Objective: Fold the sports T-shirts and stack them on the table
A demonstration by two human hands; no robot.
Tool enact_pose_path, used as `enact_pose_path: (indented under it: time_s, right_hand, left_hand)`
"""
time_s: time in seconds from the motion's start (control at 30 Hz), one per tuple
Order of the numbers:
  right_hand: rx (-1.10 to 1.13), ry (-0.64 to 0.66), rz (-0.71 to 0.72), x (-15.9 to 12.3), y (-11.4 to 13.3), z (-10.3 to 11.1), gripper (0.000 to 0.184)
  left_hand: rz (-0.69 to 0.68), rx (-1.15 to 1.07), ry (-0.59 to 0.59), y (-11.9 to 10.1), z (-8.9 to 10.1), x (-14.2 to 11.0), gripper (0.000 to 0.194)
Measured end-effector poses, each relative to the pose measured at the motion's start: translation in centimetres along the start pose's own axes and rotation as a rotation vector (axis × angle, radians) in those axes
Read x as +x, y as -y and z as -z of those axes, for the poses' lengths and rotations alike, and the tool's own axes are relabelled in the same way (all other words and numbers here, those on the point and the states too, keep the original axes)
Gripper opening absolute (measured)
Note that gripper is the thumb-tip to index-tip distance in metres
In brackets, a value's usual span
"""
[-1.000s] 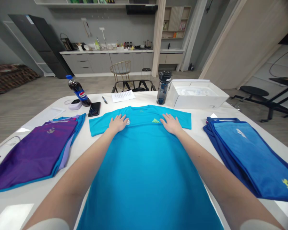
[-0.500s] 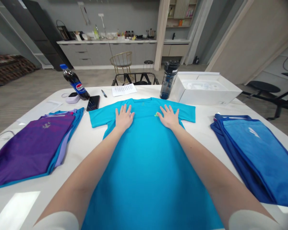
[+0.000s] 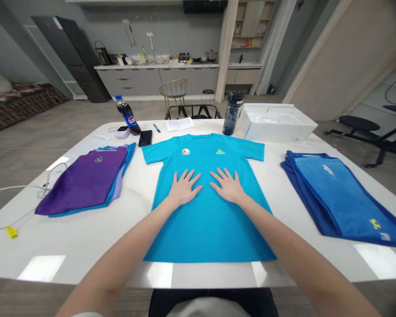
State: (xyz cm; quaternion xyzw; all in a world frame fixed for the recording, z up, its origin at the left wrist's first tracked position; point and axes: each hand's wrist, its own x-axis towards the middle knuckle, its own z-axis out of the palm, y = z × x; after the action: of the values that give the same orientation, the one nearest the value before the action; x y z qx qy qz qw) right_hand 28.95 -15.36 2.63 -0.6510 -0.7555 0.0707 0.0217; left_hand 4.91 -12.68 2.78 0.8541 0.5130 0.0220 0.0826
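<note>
Flanking turquoise shirt, purple stack, blue stack

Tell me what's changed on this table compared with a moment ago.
The left hand and right hand have moved down the turquoise shirt, from its chest toward its hem, which has come into view. They lie flat, gripping nothing. The round badge and green logo now show fully. The purple folded clothes, blue folded clothes, cola bottle and white box stayed put.

Cola bottle near phone; tumbler beside box.
</note>
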Motion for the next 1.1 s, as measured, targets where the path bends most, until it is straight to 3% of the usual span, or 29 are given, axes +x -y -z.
enact_pose_path:
  time_s: [0.33, 0.5, 0.7, 0.77, 0.87, 0.97, 1.1]
  right_hand:
    - [0.010, 0.014, 0.084, -10.4, 1.3, -0.6, 0.059]
    - [0.022, -0.006, 0.136, -14.4, 1.3, -0.6, 0.059]
    - [0.060, 0.000, 0.321, -20.2, 1.4, 0.2, 0.047]
    - [0.067, -0.002, 0.383, -20.8, 1.3, 0.7, 0.042]
    - [0.068, -0.071, 0.353, -19.1, 0.3, 1.2, 0.043]
    - [0.027, -0.166, 0.149, -15.7, -1.8, 1.0, 0.051]
    - [-0.051, -0.114, -0.078, -14.1, -4.4, -0.6, 0.060]
  left_hand:
    - [0.015, -0.011, -0.017, -3.5, -0.4, -9.9, 0.067]
    - [-0.141, -0.005, -0.012, -4.5, -0.6, -13.7, 0.059]
    - [-0.245, 0.013, -0.006, -6.2, 0.1, -18.5, 0.052]
    - [-0.285, 0.022, -0.015, -6.7, 0.7, -18.6, 0.049]
    - [-0.292, 0.021, -0.062, -6.5, 1.9, -16.0, 0.049]
    - [-0.229, 0.033, -0.116, -5.2, 2.3, -11.8, 0.051]
    - [-0.034, 0.025, -0.074, -3.0, 0.5, -8.8, 0.062]
